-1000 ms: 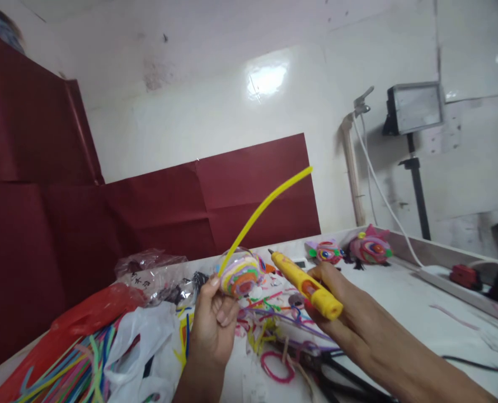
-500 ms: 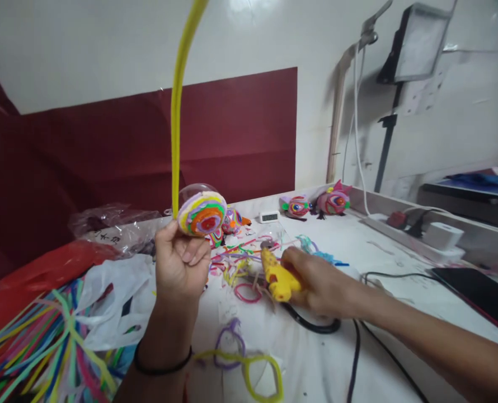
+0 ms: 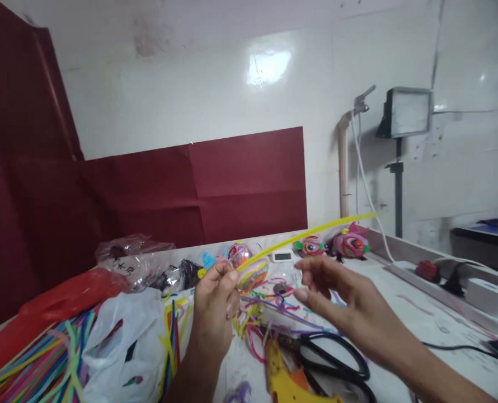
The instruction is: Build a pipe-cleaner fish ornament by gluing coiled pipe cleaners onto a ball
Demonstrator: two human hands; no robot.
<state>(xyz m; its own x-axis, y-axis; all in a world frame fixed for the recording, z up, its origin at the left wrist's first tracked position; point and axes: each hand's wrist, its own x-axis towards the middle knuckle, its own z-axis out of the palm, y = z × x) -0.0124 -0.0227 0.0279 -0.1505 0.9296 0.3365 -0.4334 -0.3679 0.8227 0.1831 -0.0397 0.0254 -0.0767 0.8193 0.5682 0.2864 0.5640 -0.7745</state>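
Observation:
My left hand [image 3: 215, 308] is closed around a round craft piece [image 3: 255, 273] with coiled bands of colour, partly hidden behind the fingers. From that grip a long yellow pipe cleaner [image 3: 316, 230] slants up to the right. My right hand [image 3: 353, 305] hovers right of the piece, thumb and fingers apart, holding nothing. Below both hands a yellow glue gun [image 3: 289, 386] lies on the table, cut off by the lower edge of the view. Beside it are scissors [image 3: 333, 365] with black handles. Pipe cleaner scraps [image 3: 249, 319] lie around them.
Bundled pipe cleaners [image 3: 43, 358] and a white plastic bag [image 3: 123, 341] lie at left, near a red bag [image 3: 73, 294]. Finished-looking colourful figures [image 3: 352, 242] and a small digital timer [image 3: 282, 256] stand at the back. A power strip [image 3: 454, 302] runs along the right edge.
My right hand has let go of the glue gun, now lying on the table. The yellow pipe cleaner has swung from upright to slanting right. The head view has tilted upward.

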